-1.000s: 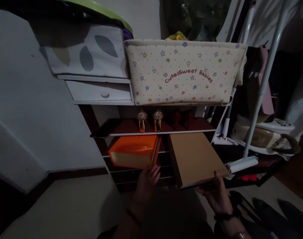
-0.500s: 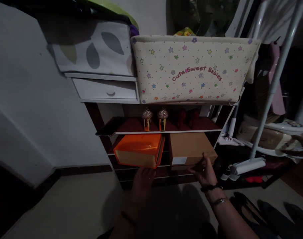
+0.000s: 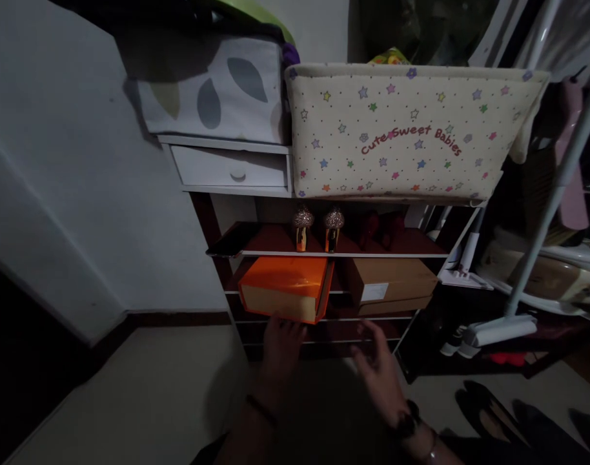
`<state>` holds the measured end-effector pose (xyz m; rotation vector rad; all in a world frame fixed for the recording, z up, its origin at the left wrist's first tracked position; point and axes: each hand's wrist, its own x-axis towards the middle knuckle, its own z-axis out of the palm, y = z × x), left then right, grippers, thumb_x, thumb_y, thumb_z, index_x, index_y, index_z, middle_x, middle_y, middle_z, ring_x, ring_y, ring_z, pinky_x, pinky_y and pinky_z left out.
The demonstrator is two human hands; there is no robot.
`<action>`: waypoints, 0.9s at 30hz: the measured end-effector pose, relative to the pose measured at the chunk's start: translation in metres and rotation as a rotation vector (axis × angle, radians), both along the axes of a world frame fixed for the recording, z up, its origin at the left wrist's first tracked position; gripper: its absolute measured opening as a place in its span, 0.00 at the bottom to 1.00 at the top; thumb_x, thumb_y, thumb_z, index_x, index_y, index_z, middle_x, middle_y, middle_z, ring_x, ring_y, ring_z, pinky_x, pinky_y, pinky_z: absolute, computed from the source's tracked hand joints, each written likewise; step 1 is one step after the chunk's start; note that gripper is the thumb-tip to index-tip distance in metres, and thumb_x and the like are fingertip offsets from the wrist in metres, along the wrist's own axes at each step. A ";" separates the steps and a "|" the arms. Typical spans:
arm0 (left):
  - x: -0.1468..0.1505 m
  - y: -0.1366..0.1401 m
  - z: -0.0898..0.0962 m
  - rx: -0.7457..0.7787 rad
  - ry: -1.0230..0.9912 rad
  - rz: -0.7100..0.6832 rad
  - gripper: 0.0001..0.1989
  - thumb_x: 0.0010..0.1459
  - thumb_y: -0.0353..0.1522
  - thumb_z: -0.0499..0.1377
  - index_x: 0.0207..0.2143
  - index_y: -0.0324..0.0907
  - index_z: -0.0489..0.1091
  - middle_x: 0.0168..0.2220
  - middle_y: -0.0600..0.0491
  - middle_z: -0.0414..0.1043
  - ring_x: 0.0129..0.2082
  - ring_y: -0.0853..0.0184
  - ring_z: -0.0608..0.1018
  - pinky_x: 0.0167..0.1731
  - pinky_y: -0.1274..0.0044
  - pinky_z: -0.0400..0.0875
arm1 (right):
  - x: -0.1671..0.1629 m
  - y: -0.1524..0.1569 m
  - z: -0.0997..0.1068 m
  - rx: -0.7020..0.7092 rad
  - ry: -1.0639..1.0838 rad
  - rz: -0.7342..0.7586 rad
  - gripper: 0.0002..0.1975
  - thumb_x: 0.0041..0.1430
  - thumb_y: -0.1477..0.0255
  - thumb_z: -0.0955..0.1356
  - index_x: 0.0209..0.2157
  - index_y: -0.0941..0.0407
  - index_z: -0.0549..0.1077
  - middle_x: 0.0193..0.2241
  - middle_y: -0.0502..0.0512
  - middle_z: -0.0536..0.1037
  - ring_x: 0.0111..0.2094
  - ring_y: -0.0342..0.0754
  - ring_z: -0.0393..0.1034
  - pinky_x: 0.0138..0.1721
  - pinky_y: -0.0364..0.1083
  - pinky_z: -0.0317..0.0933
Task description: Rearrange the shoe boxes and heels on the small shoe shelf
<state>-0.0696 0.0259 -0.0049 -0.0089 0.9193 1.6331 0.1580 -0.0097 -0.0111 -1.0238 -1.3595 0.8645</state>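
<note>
left hand (image 3: pixel 283 341) at orange box (image 3: pixel 285 286), grip too dark to tell | right hand (image 3: pixel 376 369) empty, fingers apart | best eased level across shelf's front edge (image 3: pixel 341 292)

Dark wristbands (image 3: pixel 407 421), apparently a silvery bracelet (image 3: pixel 432 448)

The orange box (image 3: pixel 283 287) at six o'clock looks glossy, the brown box (image 3: pixel 396 282) at four o'clock matt, like cardboard.

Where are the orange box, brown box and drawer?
Orange box (image 3: pixel 284 278): head view, on its top face.
Brown box (image 3: pixel 402 290): head view, on its front face, right of the white label.
Drawer (image 3: pixel 220 166): head view, on its front panel, left of the handle.
</note>
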 end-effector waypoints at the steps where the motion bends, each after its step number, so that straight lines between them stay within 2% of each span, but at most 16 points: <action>1: -0.006 0.002 0.003 0.000 -0.006 0.044 0.07 0.67 0.36 0.52 0.42 0.48 0.68 0.44 0.50 0.73 0.41 0.64 0.78 0.52 0.65 0.72 | -0.018 -0.001 0.010 0.161 -0.228 0.081 0.28 0.62 0.68 0.70 0.63 0.53 0.66 0.61 0.63 0.70 0.64 0.58 0.64 0.67 0.63 0.59; 4: -0.022 0.005 0.011 0.007 -0.012 0.131 0.08 0.66 0.38 0.52 0.42 0.48 0.69 0.42 0.50 0.72 0.41 0.64 0.77 0.52 0.67 0.72 | -0.072 0.017 0.045 0.546 -0.703 0.189 0.35 0.60 0.79 0.66 0.69 0.60 0.58 0.66 0.69 0.64 0.69 0.60 0.54 0.70 0.63 0.52; 6: -0.027 0.003 0.015 0.009 -0.010 0.124 0.09 0.66 0.39 0.52 0.43 0.48 0.70 0.41 0.50 0.72 0.40 0.64 0.77 0.50 0.68 0.73 | -0.105 0.037 0.058 0.690 -0.928 0.173 0.34 0.64 0.81 0.63 0.71 0.61 0.55 0.68 0.69 0.63 0.72 0.62 0.48 0.71 0.67 0.47; 8: -0.028 -0.001 0.016 0.016 -0.013 0.106 0.10 0.67 0.40 0.52 0.44 0.48 0.70 0.41 0.50 0.72 0.38 0.64 0.77 0.47 0.67 0.74 | -0.131 0.056 0.056 0.746 -1.093 0.139 0.31 0.69 0.79 0.60 0.71 0.62 0.54 0.70 0.72 0.59 0.73 0.65 0.46 0.69 0.71 0.47; 11: -0.026 -0.007 0.011 0.034 -0.028 0.033 0.16 0.67 0.45 0.51 0.49 0.50 0.69 0.42 0.49 0.73 0.37 0.62 0.78 0.46 0.63 0.76 | -0.150 0.075 0.035 0.754 -1.191 0.099 0.30 0.72 0.76 0.59 0.73 0.58 0.51 0.71 0.73 0.56 0.72 0.66 0.47 0.66 0.77 0.46; 15: -0.023 -0.011 0.002 0.023 -0.037 -0.019 0.22 0.67 0.49 0.50 0.57 0.51 0.65 0.47 0.45 0.72 0.41 0.59 0.80 0.49 0.60 0.76 | -0.142 0.087 0.009 0.763 -1.211 0.096 0.33 0.73 0.77 0.58 0.75 0.48 0.45 0.71 0.66 0.57 0.71 0.63 0.50 0.66 0.75 0.47; 19: -0.021 -0.012 -0.004 -0.005 -0.060 -0.029 0.22 0.66 0.50 0.51 0.56 0.50 0.65 0.49 0.44 0.71 0.45 0.59 0.80 0.51 0.63 0.75 | -0.124 0.095 0.009 0.825 -1.251 0.135 0.36 0.73 0.75 0.60 0.74 0.38 0.43 0.70 0.63 0.59 0.70 0.63 0.51 0.63 0.70 0.52; 23: -0.022 -0.014 -0.009 0.008 -0.099 -0.018 0.22 0.67 0.50 0.49 0.51 0.47 0.68 0.49 0.42 0.73 0.50 0.55 0.80 0.51 0.60 0.76 | -0.112 0.090 0.020 0.879 -1.304 0.154 0.36 0.73 0.73 0.61 0.74 0.38 0.44 0.70 0.66 0.59 0.70 0.65 0.52 0.60 0.67 0.54; 27: -0.031 -0.024 -0.010 0.035 -0.068 0.028 0.21 0.69 0.46 0.47 0.50 0.47 0.73 0.50 0.43 0.76 0.56 0.52 0.77 0.52 0.60 0.76 | -0.092 0.067 0.019 0.927 -1.305 0.185 0.33 0.72 0.72 0.63 0.73 0.42 0.51 0.69 0.68 0.61 0.69 0.63 0.54 0.59 0.63 0.53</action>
